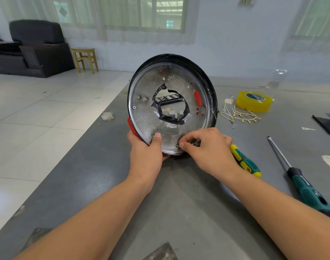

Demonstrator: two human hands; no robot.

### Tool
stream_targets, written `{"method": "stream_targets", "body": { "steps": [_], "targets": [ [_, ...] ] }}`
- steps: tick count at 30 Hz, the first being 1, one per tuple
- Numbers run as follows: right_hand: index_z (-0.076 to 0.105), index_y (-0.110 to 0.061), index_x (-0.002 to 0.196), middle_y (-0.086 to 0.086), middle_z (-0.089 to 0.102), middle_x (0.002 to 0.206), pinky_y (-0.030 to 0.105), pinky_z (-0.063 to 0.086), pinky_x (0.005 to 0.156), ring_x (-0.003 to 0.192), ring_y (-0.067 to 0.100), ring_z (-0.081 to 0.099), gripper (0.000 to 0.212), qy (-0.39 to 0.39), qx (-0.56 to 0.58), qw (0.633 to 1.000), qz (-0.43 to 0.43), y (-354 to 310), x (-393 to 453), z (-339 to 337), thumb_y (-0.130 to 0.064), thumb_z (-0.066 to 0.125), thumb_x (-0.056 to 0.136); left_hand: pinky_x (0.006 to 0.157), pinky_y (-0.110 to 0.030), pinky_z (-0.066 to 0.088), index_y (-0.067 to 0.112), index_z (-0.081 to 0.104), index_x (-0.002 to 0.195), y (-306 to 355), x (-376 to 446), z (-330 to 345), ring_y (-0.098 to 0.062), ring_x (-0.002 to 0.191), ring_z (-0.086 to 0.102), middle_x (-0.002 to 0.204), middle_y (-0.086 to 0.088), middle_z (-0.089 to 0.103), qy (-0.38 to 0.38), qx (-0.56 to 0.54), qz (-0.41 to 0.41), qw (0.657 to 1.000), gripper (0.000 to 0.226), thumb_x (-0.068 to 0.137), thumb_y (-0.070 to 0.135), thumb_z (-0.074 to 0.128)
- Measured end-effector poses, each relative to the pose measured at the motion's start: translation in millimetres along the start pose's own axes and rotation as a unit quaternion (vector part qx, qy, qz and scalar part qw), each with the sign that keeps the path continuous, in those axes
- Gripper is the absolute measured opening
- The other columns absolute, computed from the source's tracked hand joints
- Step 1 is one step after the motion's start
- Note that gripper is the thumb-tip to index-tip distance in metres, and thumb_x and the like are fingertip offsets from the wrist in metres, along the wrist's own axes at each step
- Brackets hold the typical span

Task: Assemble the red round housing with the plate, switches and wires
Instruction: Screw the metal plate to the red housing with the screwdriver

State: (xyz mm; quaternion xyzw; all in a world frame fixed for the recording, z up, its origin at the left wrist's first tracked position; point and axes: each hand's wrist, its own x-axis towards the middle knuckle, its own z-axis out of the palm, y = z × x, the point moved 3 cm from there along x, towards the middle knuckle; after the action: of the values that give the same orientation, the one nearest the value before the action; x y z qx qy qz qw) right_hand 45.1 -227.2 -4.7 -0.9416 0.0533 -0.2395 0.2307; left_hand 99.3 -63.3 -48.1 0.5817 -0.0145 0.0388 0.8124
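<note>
housing: red round housing with black rim (207, 76) stands on edge on the grey table (179, 212), near the middle and toward its left edge, open face turned to the camera so the screw points are reachable.
plate: dull silver round metal plate (145, 113) sits inside the rim; red shows through its slots and holes, so it looks seated against the housing.
centre hole: ragged opening lined with black tape (169, 107), probably the pass-through for wires; small pale parts show behind it, too small to identify.
left hand: left hand (145, 152) grips the lower rim, thumb pressed flat on the plate, propping the assembly upright and steady.
right hand: right hand (207, 147) pinches a small screw (177, 146) at the plate's bottom edge, apparently starting it by hand before a driver takes over.
tools: green-and-yellow-handled screwdriver (244, 162) lies just beside the right wrist; green-handled flat screwdriver (299, 182) further right, both within reach.
wires: white wires with brass terminals (239, 115) lie loose behind the housing, beside a yellow tape roll (254, 101); not yet fitted.
stage: plate fastening, wiring still to come.
</note>
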Motion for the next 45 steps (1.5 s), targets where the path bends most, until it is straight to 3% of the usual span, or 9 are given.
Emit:
{"method": "stream_targets", "body": {
  "steps": [7, 13, 18, 20, 23, 27, 33, 38, 45],
  "targets": [
    [0.067, -0.027, 0.108, -0.003, 0.064, 0.109, 0.04, 0.042, 0.084, 0.105, 0.025, 0.053, 0.019, 0.097, -0.146, 0.984, -0.027, 16, -20, -36, -0.039, 0.059, 0.095, 0.073, -0.034, 0.065, 0.04, 0.038, 0.135, 3, 0, -3, 0.005, 0.09, 0.073, 0.12, 0.018, 0.063, 0.009, -0.023, -0.012, 1.0, 0.048, 0.104, 0.013, 0.062],
    [0.056, -0.018, 0.124, 0.009, 0.055, 0.124, 0.04, 0.048, 0.078, 0.112, 0.032, 0.056, 0.041, -0.058, -0.301, 0.941, 0.144, 47, -31, -43, -0.051, 0.048, 0.099, 0.074, -0.045, 0.066, 0.028, 0.038, 0.146, 10, -3, -3, -0.018, 0.113, 0.069, 0.134, 0.004, 0.061, 0.008, -0.066, -0.049, 0.997, 0.051, 0.105, 0.009, 0.061],
    [0.053, -0.011, 0.101, 0.013, 0.052, 0.11, 0.036, 0.037, 0.066, 0.084, 0.031, 0.043, 0.007, -0.074, -0.26, 0.95, 0.156, 51, -26, -41, -0.015, 0.048, 0.098, 0.072, -0.05, 0.066, 0.023, 0.041, 0.143, 18, -2, -13, -0.031, 0.118, 0.069, 0.138, -0.004, 0.062, -0.005, -0.062, -0.066, 0.996, 0.044, 0.106, 0.009, 0.06],
    [0.058, -0.009, 0.109, 0.014, 0.053, 0.11, 0.039, 0.042, 0.069, 0.087, 0.033, 0.047, 0.015, -0.078, -0.248, 0.952, 0.158, 56, -23, -40, -0.01, 0.048, 0.097, 0.072, -0.047, 0.066, 0.018, 0.048, 0.139, 20, 4, -21, -0.031, 0.118, 0.07, 0.136, -0.007, 0.066, -0.005, -0.065, -0.069, 0.995, 0.036, 0.107, 0.008, 0.059],
    [0.058, -0.011, 0.131, 0.015, 0.057, 0.121, 0.041, 0.044, 0.084, 0.107, 0.037, 0.055, 0.03, -0.022, -0.149, 0.979, 0.14, 56, -21, -40, -0.018, 0.045, 0.105, 0.074, -0.044, 0.066, 0.017, 0.056, 0.137, 24, 11, -29, -0.031, 0.118, 0.071, 0.132, -0.008, 0.071, -0.01, -0.074, -0.067, 0.995, 0.031, 0.108, 0.008, 0.056],
    [0.06, -0.018, 0.135, 0.0, 0.063, 0.123, 0.02, 0.034, 0.086, 0.105, 0.013, 0.055, 0.031, 0.078, 0.023, 0.996, 0.023, 27, -25, -38, -0.024, 0.05, 0.106, 0.073, -0.043, 0.066, 0.017, 0.055, 0.136, 25, 19, -37, -0.029, 0.114, 0.073, 0.129, -0.008, 0.073, 0.006, -0.103, -0.066, 0.992, 0.032, 0.107, 0.005, 0.056],
    [0.067, -0.027, 0.119, -0.014, 0.068, 0.106, 0.005, 0.039, 0.08, 0.096, 0.001, 0.056, 0.02, -0.048, 0.067, 0.994, -0.065, -4, -47, -11, -0.027, 0.061, 0.101, 0.073, -0.044, 0.066, 0.015, 0.051, 0.139, 22, 24, -39, -0.028, 0.115, 0.073, 0.131, -0.008, 0.071, 0.028, -0.111, -0.06, 0.992, 0.035, 0.107, 0.004, 0.057],
    [0.069, -0.029, 0.12, -0.015, 0.069, 0.114, 0.03, 0.051, 0.09, 0.102, 0.008, 0.061, 0.021, -0.058, 0.022, 0.995, -0.075, -12, -53, -12, -0.03, 0.059, 0.101, 0.073, -0.042, 0.066, 0.016, 0.049, 0.136, 23, 24, -38, -0.026, 0.116, 0.071, 0.133, -0.006, 0.068, 0.031, -0.108, -0.043, 0.993, 0.033, 0.106, 0.004, 0.057],
    [0.068, -0.031, 0.123, -0.014, 0.068, 0.118, 0.036, 0.052, 0.095, 0.11, 0.012, 0.063, 0.024, -0.085, 0.003, 0.992, -0.09, -17, -54, -13, -0.031, 0.058, 0.101, 0.073, -0.041, 0.066, 0.013, 0.043, 0.14, 22, 24, -38, -0.029, 0.118, 0.07, 0.137, -0.009, 0.065, 0.04, -0.103, -0.036, 0.993, 0.037, 0.106, 0.004, 0.057]
  ]
}}
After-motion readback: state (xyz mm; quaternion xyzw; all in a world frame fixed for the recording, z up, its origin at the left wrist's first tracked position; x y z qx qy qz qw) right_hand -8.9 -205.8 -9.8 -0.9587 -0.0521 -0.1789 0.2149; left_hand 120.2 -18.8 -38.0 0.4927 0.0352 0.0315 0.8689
